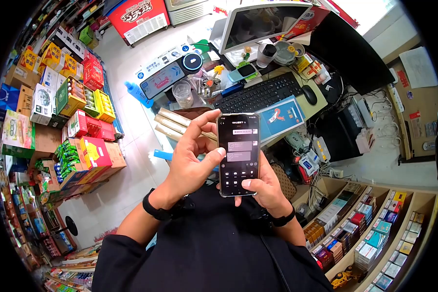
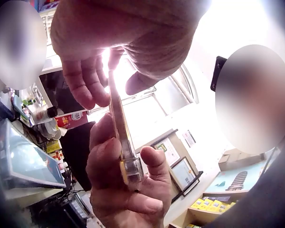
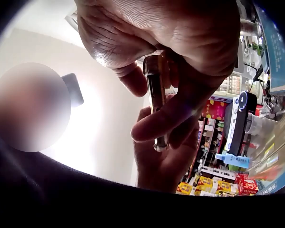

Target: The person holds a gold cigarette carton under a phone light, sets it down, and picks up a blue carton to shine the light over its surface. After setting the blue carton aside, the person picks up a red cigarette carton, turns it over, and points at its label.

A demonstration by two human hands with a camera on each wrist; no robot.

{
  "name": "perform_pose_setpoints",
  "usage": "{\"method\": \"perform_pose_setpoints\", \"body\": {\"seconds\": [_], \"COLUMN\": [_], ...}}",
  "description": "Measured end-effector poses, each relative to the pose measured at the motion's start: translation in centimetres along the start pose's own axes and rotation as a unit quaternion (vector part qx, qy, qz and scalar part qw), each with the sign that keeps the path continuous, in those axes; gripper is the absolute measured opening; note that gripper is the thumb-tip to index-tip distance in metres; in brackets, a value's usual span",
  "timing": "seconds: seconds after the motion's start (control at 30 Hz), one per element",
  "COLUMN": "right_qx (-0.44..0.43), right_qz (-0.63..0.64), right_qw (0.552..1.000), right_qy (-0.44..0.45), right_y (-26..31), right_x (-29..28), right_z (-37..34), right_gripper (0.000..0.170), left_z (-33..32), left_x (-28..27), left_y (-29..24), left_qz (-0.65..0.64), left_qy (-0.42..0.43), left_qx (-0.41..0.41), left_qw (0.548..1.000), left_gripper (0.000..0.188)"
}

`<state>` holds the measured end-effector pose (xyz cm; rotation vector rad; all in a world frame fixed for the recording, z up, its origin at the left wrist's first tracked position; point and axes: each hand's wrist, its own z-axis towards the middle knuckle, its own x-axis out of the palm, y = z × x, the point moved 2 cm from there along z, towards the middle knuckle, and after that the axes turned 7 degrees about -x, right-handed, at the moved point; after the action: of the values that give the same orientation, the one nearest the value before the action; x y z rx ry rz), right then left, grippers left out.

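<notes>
The right hand [image 1: 267, 190] is gripping the phone [image 1: 239, 160], fingers curled round it. The left hand [image 1: 192, 163] is hovering half open at its edge, gripping nothing; whether it is touching cannot be told.

Your right hand [image 1: 267, 189] has most of its fingers hidden behind the phone [image 1: 238, 168], whose small screen text is too tiny for you to read. You can't make out the key markings on the keyboard [image 1: 260, 93] either. The head view's top edge cuts off the red freezer [image 1: 140, 19]. Blurred ovals [image 2: 254, 99] mask parts of both wrist views, and glare bleaches their backgrounds.
</notes>
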<state>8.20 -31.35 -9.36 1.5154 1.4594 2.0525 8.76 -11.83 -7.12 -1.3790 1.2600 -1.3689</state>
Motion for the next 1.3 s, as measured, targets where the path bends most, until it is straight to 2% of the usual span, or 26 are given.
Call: {"method": "perform_pose_setpoints", "body": {"seconds": [0.27, 0.37, 0.47, 0.6, 1.3], "right_qx": [-0.001, 0.000, 0.016, 0.037, 0.054], "right_qz": [0.000, -0.005, -0.021, -0.034, -0.041], "right_qw": [1.000, 1.000, 1.000, 0.999, 0.998], "right_qy": [0.000, -0.005, -0.014, -0.016, 0.002], "right_y": [-0.4, -0.6, -1.1, -1.4, -2.3], "right_x": [0.1, 0.2, 0.1, 0.5, 1.2], "right_z": [-0.3, -0.3, -0.4, -0.5, -0.3], "right_gripper": [0.073, 0.069, 0.075, 0.075, 0.071], "left_z": [-0.4, -0.6, -0.5, 0.0, -0.1], "left_x": [0.1, 0.2, 0.1, 0.1, -0.3], "left_y": [0.9, 1.1, 1.5, 1.6, 2.1], "left_qz": [-0.010, 0.000, -0.044, -0.044, -0.059], "left_qy": [0.000, -0.007, -0.038, -0.081, -0.121], "left_qx": [0.013, 0.025, 0.001, 0.027, 0.037], "left_qw": [1.000, 1.000, 0.998, 0.995, 0.990], "left_gripper": [0.079, 0.077, 0.067, 0.052, 0.047]}}
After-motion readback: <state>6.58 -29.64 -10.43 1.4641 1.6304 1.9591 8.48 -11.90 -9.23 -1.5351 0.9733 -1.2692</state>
